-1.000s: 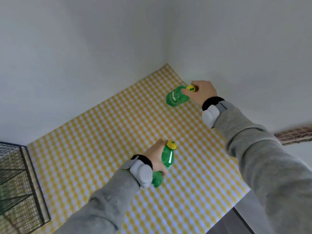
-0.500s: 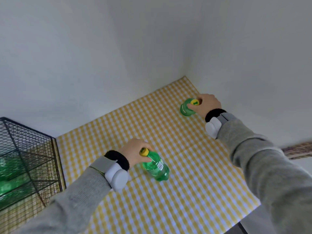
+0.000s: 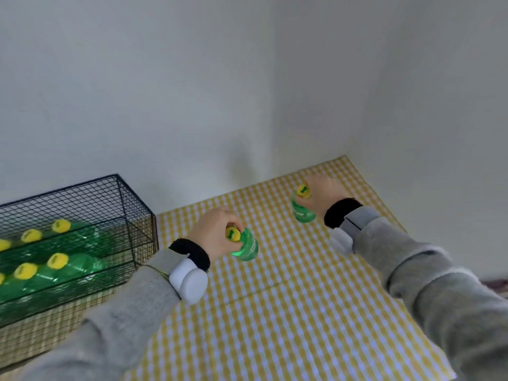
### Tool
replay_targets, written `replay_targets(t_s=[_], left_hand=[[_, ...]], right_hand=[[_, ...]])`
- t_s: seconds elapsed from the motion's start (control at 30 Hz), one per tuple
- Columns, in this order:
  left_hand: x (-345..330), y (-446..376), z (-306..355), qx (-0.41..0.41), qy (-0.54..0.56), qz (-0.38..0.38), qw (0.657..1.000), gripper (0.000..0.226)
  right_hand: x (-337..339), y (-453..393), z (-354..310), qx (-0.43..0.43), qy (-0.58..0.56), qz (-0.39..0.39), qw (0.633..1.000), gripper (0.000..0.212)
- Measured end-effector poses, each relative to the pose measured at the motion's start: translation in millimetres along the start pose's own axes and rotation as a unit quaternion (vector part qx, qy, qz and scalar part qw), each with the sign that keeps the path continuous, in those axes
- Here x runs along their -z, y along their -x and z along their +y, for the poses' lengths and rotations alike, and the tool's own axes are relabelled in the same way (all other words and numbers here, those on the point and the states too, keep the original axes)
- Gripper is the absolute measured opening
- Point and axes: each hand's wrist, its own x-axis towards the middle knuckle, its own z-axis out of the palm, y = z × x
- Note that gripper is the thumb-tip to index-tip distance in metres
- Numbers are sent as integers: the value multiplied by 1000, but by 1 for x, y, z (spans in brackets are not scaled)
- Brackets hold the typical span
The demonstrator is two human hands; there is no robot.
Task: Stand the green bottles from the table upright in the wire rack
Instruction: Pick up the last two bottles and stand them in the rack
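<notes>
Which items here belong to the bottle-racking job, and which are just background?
Job: bottle in left hand; bottle in right hand; wire rack; racked bottles; left hand; right hand.
Background: checked tablecloth; wrist devices; wall.

I noted a yellow-and-white checked tablecloth (image 3: 288, 312) covering the table, running back into the corner where two plain pale walls (image 3: 192, 92) met. A faint crease crossed the cloth about midway. At the left, the cloth ended along a straight edge, and a woven, straw-coloured mat (image 3: 35, 334) lay just beside it. I wore grey sleeves (image 3: 453, 306) on both arms, each with a black wristband (image 3: 341, 213) and a white rounded device (image 3: 189, 281) strapped at the wrist. At the far right edge, a dark patterned patch (image 3: 499, 284) showed, too blurred to identify.
</notes>
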Motion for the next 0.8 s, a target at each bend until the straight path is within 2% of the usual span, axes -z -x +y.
replay_targets(t_s=[0.07, 0.17, 0.33, 0.43, 0.53, 0.67, 0.8], left_hand=[[40, 19, -16, 5, 7, 41, 999, 23], [100, 56, -48, 20, 7, 96, 995, 23], [156, 116, -105, 54, -15, 164, 985, 23], [175, 146, -144, 81, -53, 201, 975, 22], [181, 170, -184, 97, -61, 194, 974, 22], [171, 177, -209, 107, -21, 174, 979, 23], [152, 170, -220, 77, 12, 128, 989, 23]], right_hand=[[20, -1, -45, 66, 3, 38, 997, 32], [47, -2, -121, 119, -34, 63, 990, 32], [63, -9, -223, 142, -182, 94, 968, 34], [63, -9, -288, 180, -209, 99, 956, 34], [51, -10, -349, 203, -194, 87, 956, 36], [28, -15, -390, 217, -123, 52, 967, 38], [2, -21, -413, 229, -55, 18, 972, 36]])
